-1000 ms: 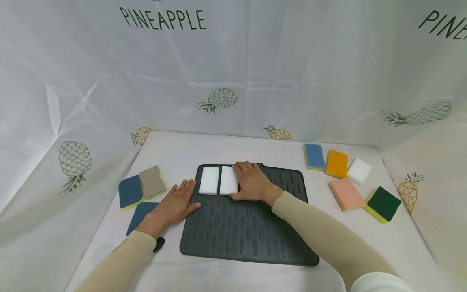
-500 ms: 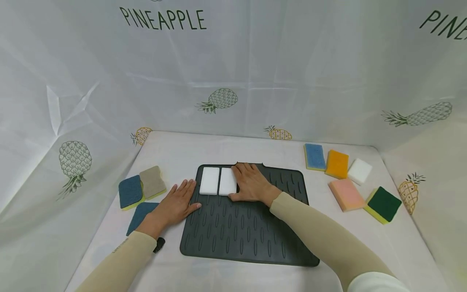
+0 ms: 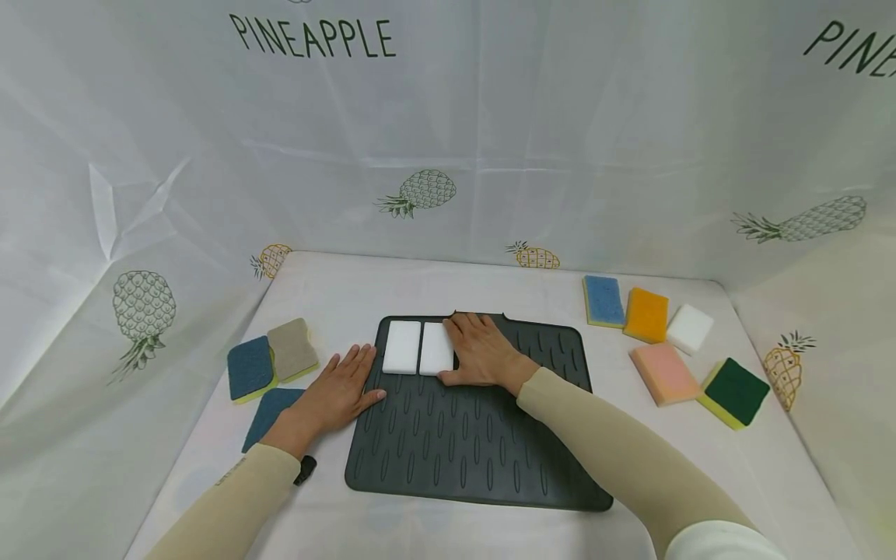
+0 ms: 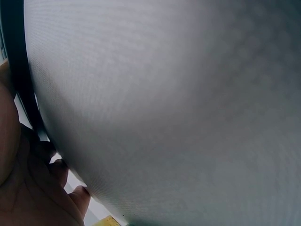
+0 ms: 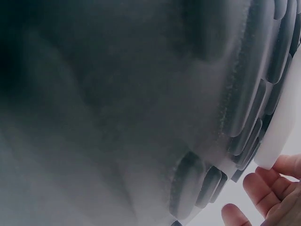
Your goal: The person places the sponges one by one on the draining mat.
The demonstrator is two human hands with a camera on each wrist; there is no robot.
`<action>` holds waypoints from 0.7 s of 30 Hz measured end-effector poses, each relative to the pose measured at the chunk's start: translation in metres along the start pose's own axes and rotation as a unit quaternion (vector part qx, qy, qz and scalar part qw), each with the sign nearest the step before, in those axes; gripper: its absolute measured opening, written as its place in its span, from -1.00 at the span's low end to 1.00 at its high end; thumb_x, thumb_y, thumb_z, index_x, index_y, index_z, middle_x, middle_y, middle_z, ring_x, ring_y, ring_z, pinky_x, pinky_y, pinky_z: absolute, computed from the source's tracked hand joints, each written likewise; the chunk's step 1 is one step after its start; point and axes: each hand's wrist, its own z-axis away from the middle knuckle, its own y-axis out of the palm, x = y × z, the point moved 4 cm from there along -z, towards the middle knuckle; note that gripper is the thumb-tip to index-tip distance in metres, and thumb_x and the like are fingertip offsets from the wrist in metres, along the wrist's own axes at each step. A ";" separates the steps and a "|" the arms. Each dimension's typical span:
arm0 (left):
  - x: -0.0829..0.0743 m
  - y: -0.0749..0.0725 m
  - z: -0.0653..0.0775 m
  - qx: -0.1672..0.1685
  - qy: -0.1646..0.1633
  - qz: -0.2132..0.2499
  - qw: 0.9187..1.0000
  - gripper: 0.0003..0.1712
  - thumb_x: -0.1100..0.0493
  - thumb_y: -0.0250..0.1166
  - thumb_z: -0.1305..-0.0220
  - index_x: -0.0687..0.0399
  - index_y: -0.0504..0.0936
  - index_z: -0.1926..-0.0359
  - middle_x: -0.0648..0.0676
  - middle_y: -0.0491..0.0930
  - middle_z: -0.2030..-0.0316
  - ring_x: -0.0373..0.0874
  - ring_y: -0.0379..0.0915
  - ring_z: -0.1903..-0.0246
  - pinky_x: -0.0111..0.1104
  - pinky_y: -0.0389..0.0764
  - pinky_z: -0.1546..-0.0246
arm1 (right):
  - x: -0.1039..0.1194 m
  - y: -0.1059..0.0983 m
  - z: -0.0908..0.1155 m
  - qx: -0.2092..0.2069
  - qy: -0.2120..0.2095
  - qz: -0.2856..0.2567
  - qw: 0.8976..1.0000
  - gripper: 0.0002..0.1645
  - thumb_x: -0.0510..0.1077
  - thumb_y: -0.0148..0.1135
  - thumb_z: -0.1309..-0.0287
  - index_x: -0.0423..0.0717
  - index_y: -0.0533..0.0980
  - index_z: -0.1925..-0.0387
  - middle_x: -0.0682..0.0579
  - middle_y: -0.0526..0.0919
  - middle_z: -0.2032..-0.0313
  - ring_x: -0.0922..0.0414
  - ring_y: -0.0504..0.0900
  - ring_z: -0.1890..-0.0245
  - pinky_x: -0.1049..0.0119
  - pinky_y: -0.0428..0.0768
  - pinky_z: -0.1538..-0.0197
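Two white melamine sponges stand side by side at the far left corner of a dark ridged mat (image 3: pixel 448 443). On the right-hand white sponge (image 3: pixel 436 348) rests my right hand (image 3: pixel 486 351), thumb at its near edge and fingers over its far right corner. The right wrist view shows the fingertips (image 5: pixel 261 188) at the end of that white sponge (image 5: pixel 280 134). A narrow dark gap separates it from the left-hand white sponge (image 3: pixel 402 348). My left hand (image 3: pixel 339 393) lies flat with its fingers straight at the mat's left edge, thumb over the rim.
Left of the mat lie a grey sponge (image 3: pixel 292 348), a dark blue sponge (image 3: pixel 250 367) and another blue one (image 3: pixel 269 416) partly under the left wrist. To the right sit blue (image 3: pixel 603 300), orange (image 3: pixel 645 314), white (image 3: pixel 690 327), pink (image 3: pixel 665 373) and green (image 3: pixel 735 393) sponges.
The right hand has shifted the right-hand white sponge slightly left, narrowing the gap to its neighbour; over the last half second it holds still. The left hand stays in place.
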 end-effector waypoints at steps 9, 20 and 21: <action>0.000 -0.001 0.000 -0.001 -0.001 0.000 1.000 -0.02 -0.22 0.14 -0.60 0.35 0.02 -0.65 0.34 0.07 -0.63 0.30 -0.07 -0.64 0.25 0.07 -0.59 | 0.000 -0.002 0.000 0.008 0.001 -0.005 1.000 0.24 0.61 0.19 -0.19 -0.19 0.28 -0.55 -0.17 0.39 -0.46 -0.12 0.43 -0.41 -0.11 0.46 -0.37; 0.000 0.000 0.001 -0.003 0.000 -0.001 1.000 0.00 -0.23 0.15 -0.59 0.36 0.01 -0.65 0.33 0.07 -0.63 0.30 -0.07 -0.64 0.25 0.06 -0.59 | -0.005 -0.011 0.005 0.017 0.011 -0.015 1.000 0.27 0.65 0.11 -0.23 -0.17 0.20 -0.61 -0.17 0.33 -0.51 -0.15 0.39 -0.46 -0.18 0.42 -0.43; 0.000 0.001 0.001 -0.004 0.000 -0.001 1.000 0.00 -0.22 0.16 -0.59 0.36 0.01 -0.65 0.33 0.07 -0.63 0.30 -0.07 -0.64 0.25 0.06 -0.59 | -0.007 -0.013 0.006 0.016 0.013 -0.012 1.000 0.27 0.65 0.10 -0.24 -0.17 0.20 -0.61 -0.17 0.33 -0.51 -0.15 0.39 -0.45 -0.18 0.42 -0.42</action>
